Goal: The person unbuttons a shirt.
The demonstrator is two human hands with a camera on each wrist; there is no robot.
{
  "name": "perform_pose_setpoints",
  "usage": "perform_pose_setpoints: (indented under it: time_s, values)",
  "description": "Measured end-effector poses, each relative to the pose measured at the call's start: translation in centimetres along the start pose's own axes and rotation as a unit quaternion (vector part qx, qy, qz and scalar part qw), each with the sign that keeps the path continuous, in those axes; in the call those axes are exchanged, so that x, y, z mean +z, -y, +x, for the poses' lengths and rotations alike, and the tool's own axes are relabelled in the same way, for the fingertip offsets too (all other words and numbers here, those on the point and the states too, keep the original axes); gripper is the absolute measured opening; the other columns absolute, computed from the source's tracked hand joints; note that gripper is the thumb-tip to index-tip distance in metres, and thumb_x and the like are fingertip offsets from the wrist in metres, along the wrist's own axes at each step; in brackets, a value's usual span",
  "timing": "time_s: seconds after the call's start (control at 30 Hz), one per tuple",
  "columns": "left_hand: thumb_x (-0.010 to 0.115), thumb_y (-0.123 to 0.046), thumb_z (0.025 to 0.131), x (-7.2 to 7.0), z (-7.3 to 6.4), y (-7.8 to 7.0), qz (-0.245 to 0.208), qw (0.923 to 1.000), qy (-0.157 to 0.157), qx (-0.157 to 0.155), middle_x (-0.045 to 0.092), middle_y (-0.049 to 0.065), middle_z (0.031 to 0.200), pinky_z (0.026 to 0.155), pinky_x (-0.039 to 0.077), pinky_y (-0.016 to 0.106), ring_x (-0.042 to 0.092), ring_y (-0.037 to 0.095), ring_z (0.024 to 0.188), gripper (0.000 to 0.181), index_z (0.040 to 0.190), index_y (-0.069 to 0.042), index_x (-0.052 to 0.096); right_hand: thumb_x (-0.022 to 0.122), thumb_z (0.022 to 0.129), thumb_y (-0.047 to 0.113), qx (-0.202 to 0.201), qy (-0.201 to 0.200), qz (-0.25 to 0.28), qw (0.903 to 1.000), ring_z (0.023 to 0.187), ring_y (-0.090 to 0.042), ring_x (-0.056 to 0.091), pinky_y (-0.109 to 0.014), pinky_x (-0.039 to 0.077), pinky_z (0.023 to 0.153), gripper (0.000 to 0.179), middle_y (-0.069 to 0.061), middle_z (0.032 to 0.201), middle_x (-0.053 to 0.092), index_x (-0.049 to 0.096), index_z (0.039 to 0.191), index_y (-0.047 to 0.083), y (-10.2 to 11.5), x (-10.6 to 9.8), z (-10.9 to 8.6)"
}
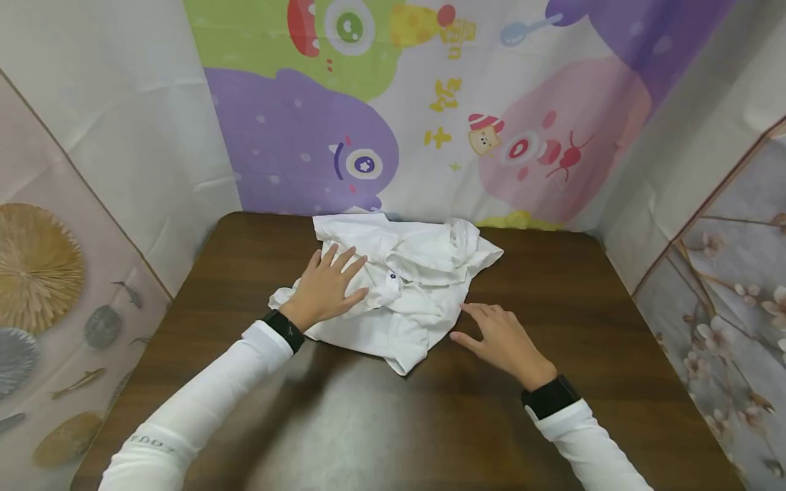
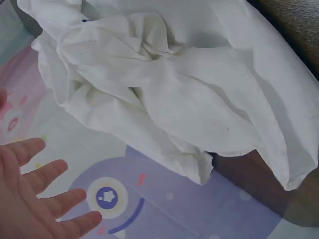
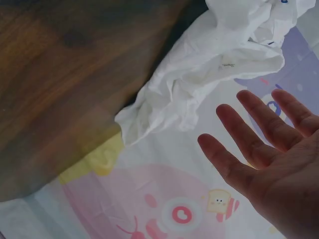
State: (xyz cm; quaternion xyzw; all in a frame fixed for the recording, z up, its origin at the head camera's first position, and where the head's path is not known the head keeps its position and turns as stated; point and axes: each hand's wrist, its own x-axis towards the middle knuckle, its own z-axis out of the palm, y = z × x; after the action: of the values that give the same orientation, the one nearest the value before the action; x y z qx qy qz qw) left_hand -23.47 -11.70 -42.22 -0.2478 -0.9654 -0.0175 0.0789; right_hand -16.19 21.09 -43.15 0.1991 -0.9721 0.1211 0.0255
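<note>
A crumpled white garment [image 1: 430, 273] lies in a loose heap on the brown table, with a small dark button-like spot near its middle. Over its left part my left hand [image 1: 325, 286] spreads its fingers, palm down; the left wrist view shows those fingers [image 2: 52, 174] straight and holding nothing. My right hand [image 1: 500, 337] is beside the garment's lower right edge, its fingertips close to the cloth. In the right wrist view the fingers [image 3: 244, 132] are extended and apart, with no cloth between them. Folds hide the garment's full shape.
The dark wooden table [image 1: 571, 307] has rounded back corners. Behind it hangs a curtain [image 1: 430, 184] with colourful cartoon monsters. Patterned cloth panels stand along the left and right sides, and both wrists wear black bands.
</note>
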Motion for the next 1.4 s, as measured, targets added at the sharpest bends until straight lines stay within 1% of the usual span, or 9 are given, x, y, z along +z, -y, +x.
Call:
perform_pose_setpoints:
  time_s: [0.17,0.3,0.43,0.7,0.8,0.97,1.1,1.23,1.4]
  values:
    - [0.038,-0.050,0.094,1.2,1.4,-0.3,-0.019,0.9997,-0.004,-0.016,0.036,0.010,0.147,0.109,0.023,0.055,0.029,0.038,0.136,0.059,0.143,-0.017,0.037,0.058,0.087,0.048,0.011,0.004,0.012,0.9999,0.113,-0.036,0.053,-0.054,0.040,0.091,0.059,-0.013,0.125,0.059,0.053,0.129,0.008,-0.1,0.8,-1.1]
    - [0.040,-0.046,0.096,2.2,2.7,-0.4,-0.021,0.9991,-0.027,-0.025,0.041,0.013,0.143,0.107,0.028,0.053,0.035,0.039,0.132,0.055,0.142,-0.016,0.039,0.057,0.088,0.046,0.018,0.013,0.022,0.9995,0.113,-0.036,0.053,-0.054,0.040,0.092,0.056,-0.014,0.124,0.059,0.053,0.129,0.007,0.0,1.3,-1.6]
    - [0.044,-0.040,0.096,3.0,3.9,-0.6,-0.014,0.9984,-0.051,-0.020,0.047,0.014,0.138,0.102,0.036,0.051,0.041,0.038,0.127,0.049,0.138,-0.015,0.043,0.057,0.089,0.043,0.028,0.015,0.033,0.9990,0.114,-0.036,0.053,-0.054,0.040,0.093,0.054,-0.015,0.123,0.059,0.053,0.129,0.007,0.1,1.7,-1.9]
    - [0.053,-0.032,0.094,4.2,5.8,-0.9,0.012,0.9974,-0.070,0.007,0.051,0.013,0.129,0.091,0.044,0.049,0.049,0.035,0.117,0.041,0.132,-0.016,0.049,0.057,0.089,0.042,0.039,0.016,0.052,0.9978,0.114,-0.035,0.053,-0.054,0.039,0.093,0.052,-0.015,0.123,0.059,0.054,0.128,0.008,0.2,2.3,-2.5]
    - [0.056,-0.029,0.092,4.6,6.4,-1.1,0.008,0.9965,-0.082,0.013,0.053,0.013,0.123,0.087,0.045,0.046,0.051,0.034,0.111,0.037,0.127,-0.016,0.051,0.057,0.089,0.043,0.045,0.021,0.057,0.9971,0.114,-0.034,0.054,-0.054,0.040,0.093,0.052,-0.014,0.123,0.060,0.053,0.129,0.008,0.2,2.5,-2.7]
    - [0.060,-0.024,0.088,5.2,7.5,-1.2,0.000,0.9960,-0.089,0.011,0.053,0.010,0.111,0.080,0.045,0.043,0.051,0.030,0.101,0.032,0.119,-0.016,0.055,0.057,0.089,0.042,0.052,0.023,0.065,0.9963,0.112,-0.033,0.055,-0.052,0.040,0.093,0.051,-0.014,0.121,0.061,0.054,0.128,0.009,0.3,2.8,-3.0]
    - [0.063,-0.019,0.085,5.5,8.2,-1.5,0.008,0.9948,-0.101,0.011,0.052,0.009,0.107,0.075,0.045,0.040,0.051,0.029,0.095,0.034,0.119,-0.019,0.058,0.059,0.089,0.040,0.055,0.021,0.068,0.9959,0.111,-0.032,0.055,-0.051,0.040,0.093,0.050,-0.013,0.122,0.061,0.054,0.128,0.009,0.3,3.0,-3.2]
    - [0.065,-0.017,0.083,5.7,8.9,-1.8,0.005,0.9949,-0.101,0.006,0.052,0.009,0.106,0.073,0.044,0.039,0.051,0.028,0.094,0.035,0.117,-0.022,0.061,0.060,0.089,0.039,0.057,0.018,0.068,0.9959,0.111,-0.032,0.056,-0.051,0.041,0.093,0.049,-0.013,0.121,0.061,0.054,0.127,0.009,0.2,3.2,-3.4]
    - [0.067,-0.019,0.082,5.7,9.4,-2.1,-0.010,0.9960,-0.088,-0.012,0.051,0.009,0.107,0.077,0.043,0.041,0.049,0.029,0.098,0.026,0.107,-0.016,0.063,0.058,0.089,0.040,0.050,0.013,0.072,0.9961,0.110,-0.032,0.056,-0.051,0.042,0.093,0.049,-0.012,0.121,0.061,0.055,0.127,0.009,0.0,3.3,-3.5]
